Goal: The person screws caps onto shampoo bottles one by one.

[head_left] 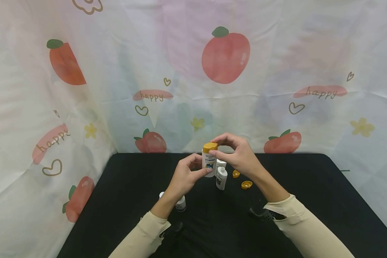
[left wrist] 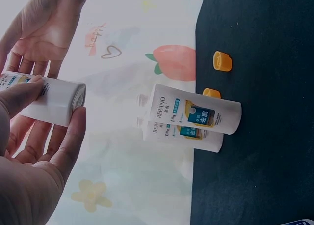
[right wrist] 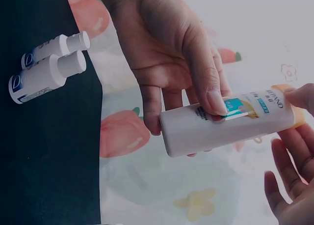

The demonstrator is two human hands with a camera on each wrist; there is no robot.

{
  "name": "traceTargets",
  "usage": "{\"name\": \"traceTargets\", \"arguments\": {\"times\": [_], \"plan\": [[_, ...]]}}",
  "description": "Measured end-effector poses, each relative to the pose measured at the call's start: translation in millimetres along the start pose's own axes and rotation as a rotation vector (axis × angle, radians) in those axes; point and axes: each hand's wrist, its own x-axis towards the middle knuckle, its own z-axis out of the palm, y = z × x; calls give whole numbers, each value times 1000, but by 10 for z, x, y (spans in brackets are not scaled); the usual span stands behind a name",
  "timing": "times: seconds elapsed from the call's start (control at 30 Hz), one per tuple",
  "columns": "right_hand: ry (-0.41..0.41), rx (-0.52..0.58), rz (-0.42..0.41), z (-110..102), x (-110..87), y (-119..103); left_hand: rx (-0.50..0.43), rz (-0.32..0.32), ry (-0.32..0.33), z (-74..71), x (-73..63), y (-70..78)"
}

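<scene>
Fingers of the left hand clamped a white bottle while the right hand pinched its yellow cap near two uncapped bottles.

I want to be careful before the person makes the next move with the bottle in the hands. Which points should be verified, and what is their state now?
1. Left hand grips the body of the held bottle: ok.
2. Right hand pinches its yellow cap: ok.
3. Cap loosened: cannot tell; it sits on the bottle's top.
4. Both uncapped bottles upright on the black table: ok.
5. Two loose caps lying apart from the bottles: ok.
6. Two white-capped bottles standing: ok.
</scene>
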Motion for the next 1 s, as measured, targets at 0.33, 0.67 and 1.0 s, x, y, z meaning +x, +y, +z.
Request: {"name": "traceTargets", "arguments": {"times": [0.33, 0.67, 1.0], "plan": [[13, 15, -23, 14, 4, 20, 13, 0, 2, -3, -2, 8], [37, 19, -49, 42, -2, 19, 19, 19, 9, -2, -1, 7], [57, 16, -56, 69, -11, 22, -3, 13, 26, 10, -9, 2]]}}
